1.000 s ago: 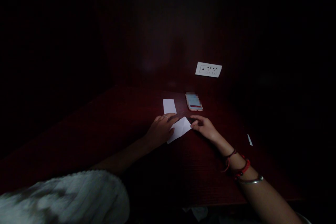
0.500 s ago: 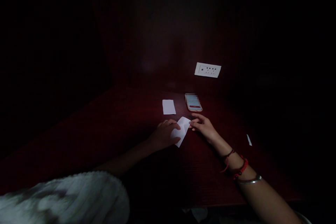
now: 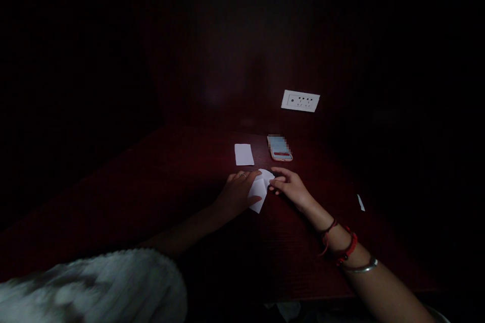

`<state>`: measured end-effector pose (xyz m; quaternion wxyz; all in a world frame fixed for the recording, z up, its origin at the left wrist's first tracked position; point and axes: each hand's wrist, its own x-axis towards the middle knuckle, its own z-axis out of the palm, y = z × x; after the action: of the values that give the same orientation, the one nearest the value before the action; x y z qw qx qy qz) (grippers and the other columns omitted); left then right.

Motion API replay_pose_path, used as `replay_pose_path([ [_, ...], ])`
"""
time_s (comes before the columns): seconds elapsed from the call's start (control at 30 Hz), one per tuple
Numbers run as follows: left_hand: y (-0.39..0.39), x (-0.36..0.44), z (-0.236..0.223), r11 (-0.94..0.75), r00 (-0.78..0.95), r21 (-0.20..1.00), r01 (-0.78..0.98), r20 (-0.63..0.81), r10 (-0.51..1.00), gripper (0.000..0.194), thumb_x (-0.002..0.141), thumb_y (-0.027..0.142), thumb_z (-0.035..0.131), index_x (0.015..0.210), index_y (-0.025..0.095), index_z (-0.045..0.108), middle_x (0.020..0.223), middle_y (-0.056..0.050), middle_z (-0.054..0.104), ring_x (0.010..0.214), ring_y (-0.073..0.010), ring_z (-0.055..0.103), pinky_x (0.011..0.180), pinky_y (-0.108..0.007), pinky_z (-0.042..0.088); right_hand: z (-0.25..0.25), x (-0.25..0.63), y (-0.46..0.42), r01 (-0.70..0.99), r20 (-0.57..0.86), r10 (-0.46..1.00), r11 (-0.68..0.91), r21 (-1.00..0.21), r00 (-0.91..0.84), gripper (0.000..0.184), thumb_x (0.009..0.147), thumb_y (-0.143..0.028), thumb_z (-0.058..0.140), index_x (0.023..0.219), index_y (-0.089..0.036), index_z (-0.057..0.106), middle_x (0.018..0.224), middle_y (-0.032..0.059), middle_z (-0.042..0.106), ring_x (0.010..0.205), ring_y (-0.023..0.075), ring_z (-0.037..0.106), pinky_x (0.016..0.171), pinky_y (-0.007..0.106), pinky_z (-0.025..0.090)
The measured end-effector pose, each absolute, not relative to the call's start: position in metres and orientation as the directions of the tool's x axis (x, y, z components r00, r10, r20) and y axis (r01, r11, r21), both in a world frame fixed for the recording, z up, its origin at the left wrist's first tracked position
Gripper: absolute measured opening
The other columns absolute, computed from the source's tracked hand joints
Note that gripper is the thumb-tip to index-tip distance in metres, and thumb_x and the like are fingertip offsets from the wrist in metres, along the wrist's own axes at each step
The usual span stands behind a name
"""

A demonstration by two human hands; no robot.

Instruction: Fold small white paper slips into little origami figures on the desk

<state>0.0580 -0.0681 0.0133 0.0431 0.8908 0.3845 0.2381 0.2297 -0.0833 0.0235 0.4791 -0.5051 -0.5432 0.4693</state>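
Observation:
A small piece of white paper [image 3: 257, 204] with creases lies on the dark red table, its right part folded over. My left hand [image 3: 238, 194], a ring on one finger, holds the paper from the left, with thumb and forefinger spread over it. My right hand [image 3: 292, 187] pinches the folded edge at the paper's right side between thumb and fingers. Red cord bracelets and a silver bangle circle my right wrist. Just beyond the hands lies a second white paper [image 3: 243, 154], flat on the table.
A phone [image 3: 280, 149] with its screen lit lies behind my right hand. On the wall above it is a white socket plate [image 3: 300, 101]. A thin white paper strip [image 3: 360, 203] rests to the right. The table's front edge shows below; the surroundings are very dark.
My right hand has moved slightly left and down, bringing the paper's right edge over toward the middle. My left hand stays on the paper, its forefinger now farther up.

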Motion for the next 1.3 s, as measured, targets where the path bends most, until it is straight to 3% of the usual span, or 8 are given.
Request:
replay_pose_path([
  [0.23,-0.068,0.060,0.009,-0.693,0.601,0.407,0.595,0.347,0.720,0.054,0.068,0.026,0.055,0.115,0.025,0.028,0.100,-0.001,0.050,0.088,-0.0182,0.049,0.076,-0.033,0.033,0.014,0.225,-0.082,0.161,0.039,0.998,0.046,-0.986,-0.045,0.043,0.062,-0.015,0.054,0.104,-0.012,0.045,0.066,0.0023,0.060,0.053,0.0103,0.057,0.039,0.017,0.042],
  [0.5,-0.064,0.060,0.011,-0.593,0.530,0.594,0.543,0.305,0.791,0.042,0.071,0.033,0.049,0.108,0.020,0.034,0.090,-0.002,0.052,0.073,-0.0132,0.052,0.064,-0.025,0.040,0.007,0.226,-0.081,0.312,0.100,0.987,0.135,-0.940,-0.127,0.044,0.065,-0.015,0.052,0.108,-0.014,0.043,0.068,0.0028,0.061,0.055,0.0107,0.057,0.041,0.018,0.045],
  [0.8,-0.059,0.060,0.017,-0.557,0.537,0.564,0.609,0.223,0.813,0.040,0.064,0.026,0.050,0.101,0.018,0.039,0.091,-0.004,0.053,0.074,-0.0148,0.053,0.065,-0.027,0.041,0.008,0.227,-0.079,0.443,0.163,0.980,0.198,-0.874,-0.117,0.049,0.060,-0.013,0.056,0.107,-0.016,0.046,0.068,0.0002,0.061,0.046,0.0076,0.051,0.038,0.017,0.041],
  [1.1,-0.062,0.056,0.024,-0.596,0.579,0.481,0.642,0.204,0.789,0.039,0.064,0.026,0.050,0.101,0.021,0.041,0.086,-0.001,0.056,0.076,-0.0171,0.053,0.060,-0.027,0.040,0.012,0.224,-0.078,0.527,0.233,0.967,0.253,-0.811,-0.106,0.043,0.060,-0.012,0.056,0.103,-0.017,0.051,0.066,-0.0007,0.060,0.053,0.0078,0.051,0.052,0.019,0.041],
  [1.3,-0.063,0.054,0.026,-0.587,0.614,0.514,0.625,0.140,0.777,0.036,0.063,0.027,0.052,0.097,0.021,0.041,0.085,0.000,0.056,0.073,-0.0151,0.054,0.056,-0.024,0.039,0.011,0.225,-0.074,0.411,0.204,0.978,0.204,-0.888,-0.045,0.047,0.058,-0.012,0.053,0.105,-0.016,0.048,0.060,-0.0030,0.056,0.049,0.0071,0.049,0.048,0.019,0.040],
])
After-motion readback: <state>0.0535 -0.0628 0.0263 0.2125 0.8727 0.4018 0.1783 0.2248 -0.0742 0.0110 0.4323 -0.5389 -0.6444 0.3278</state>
